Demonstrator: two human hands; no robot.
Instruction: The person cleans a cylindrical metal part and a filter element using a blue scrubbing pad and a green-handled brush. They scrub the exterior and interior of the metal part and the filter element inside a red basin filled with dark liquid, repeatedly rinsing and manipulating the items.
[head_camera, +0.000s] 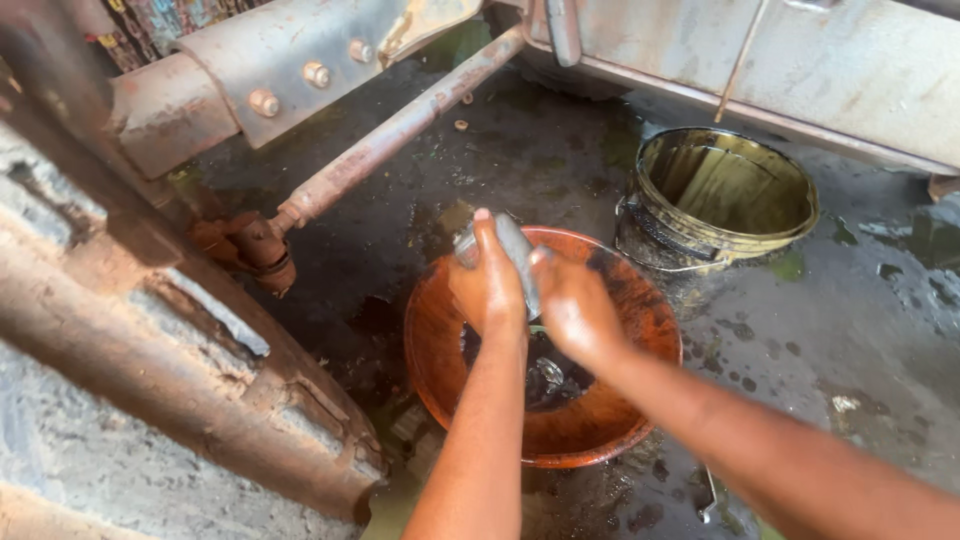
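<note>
A grey metal part (513, 255) is held between both hands above the far half of an orange basin (440, 350) that stands on the oily, wet floor (860, 330). The part is elongated; its long axis runs from the far left, where its upper end sticks out above the fingers, down toward the near right, where it disappears between the palms. The left hand (488, 285) is curled shut around the part's left side, the thumb stretched up along it. The right hand (575, 305) is closed against the part's right side, fingers pressed together on it. Dark liquid and small metal pieces (548, 375) lie in the basin's bottom. Just past the basin's far right rim stands a dirty bucket (725, 195) with greenish liquid. A rusty rod (390, 135) slants across the floor's far left, under a grey metal frame (860, 70).
</note>
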